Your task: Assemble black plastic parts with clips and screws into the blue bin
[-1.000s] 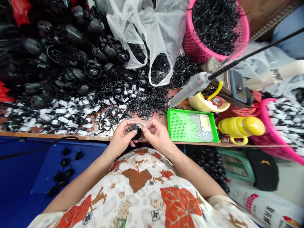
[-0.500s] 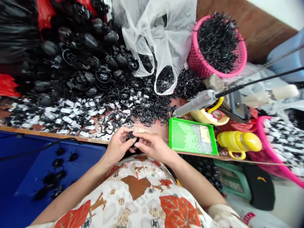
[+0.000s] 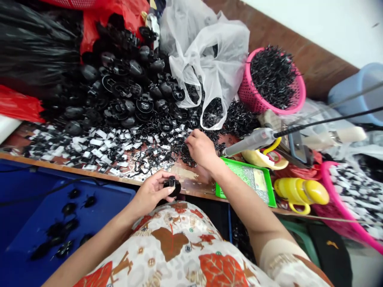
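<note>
My left hand (image 3: 152, 190) is closed around a round black plastic part (image 3: 174, 188) at the table's front edge; thumb and fingers grip its side. My right hand (image 3: 201, 148) is over a pile of small black plastic pieces (image 3: 187, 154), its fingers curled down and drawn together at the pile. What the fingertips pinch, if anything, is hidden. Left of it lie loose small white-and-black pieces (image 3: 98, 145). Behind them is a large heap of round black parts (image 3: 119, 85) like the held one.
A green tray (image 3: 220, 192) of small clear bits stands on the right, beside a grey electric screwdriver (image 3: 249, 142) on a cord. Further right are a yellow bottle (image 3: 295, 190) and pink baskets (image 3: 251, 89). A blue bin (image 3: 110, 223) with several black parts is below left.
My right hand has left the round black part and moved forward to the pile of small black pieces. My left hand keeps the part. The view has shifted slightly.
</note>
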### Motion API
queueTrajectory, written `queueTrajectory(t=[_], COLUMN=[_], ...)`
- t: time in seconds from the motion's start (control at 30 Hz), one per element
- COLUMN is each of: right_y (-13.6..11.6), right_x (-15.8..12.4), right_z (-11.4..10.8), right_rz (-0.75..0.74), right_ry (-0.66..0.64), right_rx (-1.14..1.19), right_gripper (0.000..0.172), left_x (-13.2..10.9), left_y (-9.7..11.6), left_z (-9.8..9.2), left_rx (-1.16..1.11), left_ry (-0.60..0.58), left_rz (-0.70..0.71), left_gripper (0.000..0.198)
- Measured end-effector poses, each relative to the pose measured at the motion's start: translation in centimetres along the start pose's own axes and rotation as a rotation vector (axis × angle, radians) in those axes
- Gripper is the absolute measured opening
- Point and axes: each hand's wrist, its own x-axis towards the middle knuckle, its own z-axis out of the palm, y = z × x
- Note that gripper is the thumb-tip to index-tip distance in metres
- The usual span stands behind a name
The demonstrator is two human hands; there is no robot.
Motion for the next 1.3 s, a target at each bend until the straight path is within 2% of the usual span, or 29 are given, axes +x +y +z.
queueTrajectory(t=[0.1,0.17,0.33,0.5,0.63,0.7,0.77,0.83,0.97,1.1,1.17,1.3], right_y=[0.5,0.0,-2.2,-2.9,-3.0,-3.2,-3.4,-3.2,-1.9,-0.9,-1.1,-2.1], right_x=[-1.7,-2.3,-2.3,-1.8,0.5,2.3,3.8,4.3,1.6,-3.3,-5.2,-7.2], right_z=[-0.5,-0.4,1.3,2.4,2.5,2.4,1.9,0.9,-1.1,-0.4,0.9,2.5], right_rz=[0.106,0.128,0.031,0.022,0.193,0.283,0.283,0.246,0.224,0.176,0.214,0.230], right_ry=[-0.040,-0.038,-0.009,-0.008,0.049,0.022,-0.040,-0.042,0.035,-0.241,-0.292,-0.129], right_rx=[-0.059,0.004,0.407,0.537,0.429,0.301,0.206,0.169,0.212,0.456,0.484,0.504], right_gripper=[0.032,0.033,0.031,0.030,0.028,0.031,0.029,0.025,0.018,0.015,0.014,0.011], left_x=[0.1,0.3,0.4,-0.2,-0.6,-0.5,-0.3,0.0,0.3,0.4,0.6,0.9], left_y=[-0.4,-0.6,-0.3,0.5,0.7,0.7,0.7,0.9,1.2,1.1,1.0,0.9], left_z=[-0.3,-0.2,0.3,0.4,0.4,0.4,0.4,0.4,-0.2,-0.6,-0.4,0.2], left_rx=[0.015,0.055,0.102,-0.022,0.041,0.119,0.150,0.116,0.013,0.041,0.086,0.166], left_ry=[0.020,0.049,0.012,-0.063,-0.015,0.029,0.045,0.044,0.082,0.112,0.117,0.112], left_rz=[-0.017,-0.008,-0.019,-0.038,-0.044,-0.060,-0.055,-0.031,0.016,-0.014,-0.040,-0.053], left_gripper=[0.037,0.035,0.034,0.039,0.038,0.036,0.035,0.037,0.041,0.040,0.036,0.034])
